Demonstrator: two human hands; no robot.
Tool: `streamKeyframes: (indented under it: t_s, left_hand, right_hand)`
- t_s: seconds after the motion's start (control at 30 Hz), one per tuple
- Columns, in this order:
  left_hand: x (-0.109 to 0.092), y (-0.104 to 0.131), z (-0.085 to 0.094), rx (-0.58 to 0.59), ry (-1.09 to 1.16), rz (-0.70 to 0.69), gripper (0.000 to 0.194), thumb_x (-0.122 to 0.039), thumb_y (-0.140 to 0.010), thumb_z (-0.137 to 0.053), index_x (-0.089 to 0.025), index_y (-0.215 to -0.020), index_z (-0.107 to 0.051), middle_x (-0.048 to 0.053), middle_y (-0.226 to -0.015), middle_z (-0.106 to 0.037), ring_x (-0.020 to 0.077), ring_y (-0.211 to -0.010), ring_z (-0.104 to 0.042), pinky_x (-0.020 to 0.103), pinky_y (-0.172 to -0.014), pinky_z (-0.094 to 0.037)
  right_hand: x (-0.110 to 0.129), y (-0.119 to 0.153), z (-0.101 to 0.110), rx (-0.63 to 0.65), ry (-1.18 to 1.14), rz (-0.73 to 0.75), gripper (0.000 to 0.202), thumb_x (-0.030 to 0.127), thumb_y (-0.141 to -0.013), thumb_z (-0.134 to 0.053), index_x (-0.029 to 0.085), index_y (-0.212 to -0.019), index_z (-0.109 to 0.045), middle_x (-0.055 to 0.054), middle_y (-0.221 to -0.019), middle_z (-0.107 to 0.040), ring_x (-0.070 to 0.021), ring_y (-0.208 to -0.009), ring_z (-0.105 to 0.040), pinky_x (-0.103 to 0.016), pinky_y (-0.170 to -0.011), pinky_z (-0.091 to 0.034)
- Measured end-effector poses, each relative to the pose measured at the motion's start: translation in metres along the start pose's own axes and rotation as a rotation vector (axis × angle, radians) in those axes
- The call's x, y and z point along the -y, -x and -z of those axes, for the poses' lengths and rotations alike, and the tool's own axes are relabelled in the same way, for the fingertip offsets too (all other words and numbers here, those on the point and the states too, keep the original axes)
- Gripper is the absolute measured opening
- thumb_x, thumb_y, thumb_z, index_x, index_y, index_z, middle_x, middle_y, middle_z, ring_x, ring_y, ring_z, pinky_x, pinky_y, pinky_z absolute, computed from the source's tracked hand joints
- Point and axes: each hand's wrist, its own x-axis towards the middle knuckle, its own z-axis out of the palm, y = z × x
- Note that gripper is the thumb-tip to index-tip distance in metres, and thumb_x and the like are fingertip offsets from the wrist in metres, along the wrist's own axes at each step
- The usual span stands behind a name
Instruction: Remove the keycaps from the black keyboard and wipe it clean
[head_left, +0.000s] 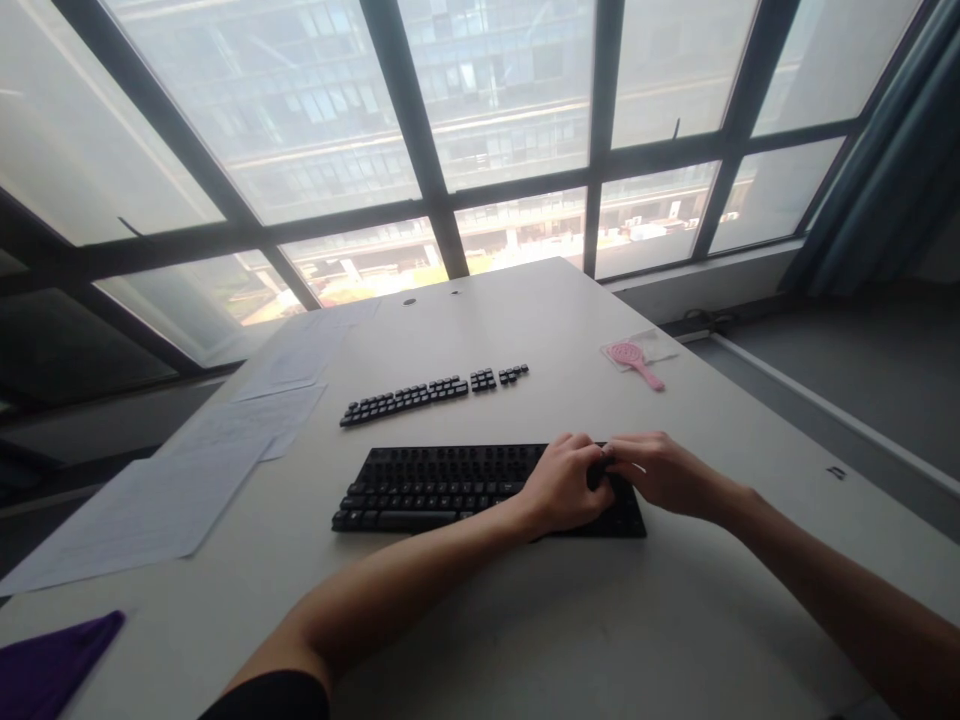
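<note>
1. Head view: we face a white table (525, 640) running to tall, dark-framed windows (510, 90) at the far side; a blue curtain (877, 180) hangs far right.
2. Papers (157, 505) lie left, a purple item (56, 665) near left, a pink brush (627, 355) right.
3. Black keycaps (405, 401) sit beyond the central keyboard (420, 500).
4. Our left hand (564, 485) and right hand (664, 475) meet over its right end; their grip we cannot tell.

The right part of the keyboard (450, 490) is covered by the left hand (564, 485) and right hand (664, 475); what lies between their fingertips is hidden. Legends on the loose keycaps (409, 399) and print on papers (150, 515) along the left edge of the table (570, 620) cannot be read. Toward the near left corner, a purple item (52, 665) is cut off.
</note>
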Motion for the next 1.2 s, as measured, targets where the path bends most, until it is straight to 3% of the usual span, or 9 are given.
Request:
streamKeyframes:
  t_s: [0.13,0.3,0.73,0.93,1.07,1.2]
  left_hand:
    - [0.007,-0.001,-0.002,-0.024,0.034,0.042,0.015,-0.035,-0.081,-0.072,-0.020,-0.084,-0.070,0.006,-0.087,-0.063,0.0225,-0.088,-0.057,0.035,-0.083,-0.047]
    - [0.016,-0.004,-0.006,-0.060,0.092,0.065,0.011,-0.028,-0.081,-0.075,-0.021,-0.088,-0.074,0.004,-0.089,-0.067,0.0211,-0.090,-0.058,0.034,-0.086,-0.046]
    - [0.016,-0.005,-0.008,-0.051,0.075,0.054,0.015,-0.027,-0.088,-0.067,-0.021,-0.099,-0.074,0.007,-0.095,-0.066,0.0228,-0.098,-0.056,0.034,-0.091,-0.047]
    - [0.014,-0.006,-0.007,-0.023,0.060,0.059,0.013,-0.026,-0.090,-0.065,-0.021,-0.099,-0.071,0.006,-0.098,-0.063,0.0231,-0.101,-0.054,0.035,-0.093,-0.046]
    - [0.015,-0.007,-0.007,-0.009,0.034,0.065,0.009,-0.026,-0.090,-0.064,-0.019,-0.094,-0.069,0.007,-0.095,-0.061,0.0231,-0.098,-0.053,0.034,-0.089,-0.047]
    - [0.017,-0.007,-0.007,-0.003,0.028,0.034,0.010,-0.027,-0.091,-0.064,-0.019,-0.091,-0.068,0.006,-0.093,-0.060,0.0224,-0.096,-0.054,0.033,-0.087,-0.046]
  right_hand:
    - [-0.007,0.000,-0.008,-0.160,-0.111,-0.115,0.013,0.019,-0.083,-0.059,0.021,-0.072,-0.065,-0.002,-0.066,-0.066,-0.0170,-0.060,-0.054,-0.029,-0.060,-0.044]
    - [-0.012,-0.002,-0.020,-0.286,-0.185,-0.242,0.011,0.018,-0.081,-0.058,0.020,-0.075,-0.066,-0.001,-0.064,-0.066,-0.0171,-0.058,-0.057,-0.028,-0.056,-0.045]
    - [-0.020,0.001,-0.037,-0.465,-0.297,-0.350,0.010,0.029,-0.086,-0.062,0.020,-0.080,-0.064,-0.003,-0.070,-0.069,-0.0202,-0.059,-0.065,-0.032,-0.056,-0.054]
    - [-0.017,0.000,-0.038,-0.474,-0.203,-0.322,0.011,0.029,-0.088,-0.058,0.021,-0.081,-0.062,-0.002,-0.068,-0.067,-0.0198,-0.059,-0.063,-0.032,-0.056,-0.052]
    - [-0.019,0.002,-0.034,-0.401,-0.011,-0.186,0.014,0.024,-0.087,-0.057,0.022,-0.074,-0.060,-0.002,-0.065,-0.062,-0.0187,-0.059,-0.057,-0.031,-0.058,-0.048]
    - [-0.024,0.001,-0.025,-0.282,0.003,-0.099,0.013,0.023,-0.089,-0.055,0.021,-0.078,-0.062,-0.003,-0.071,-0.064,-0.0189,-0.064,-0.058,-0.032,-0.063,-0.048]
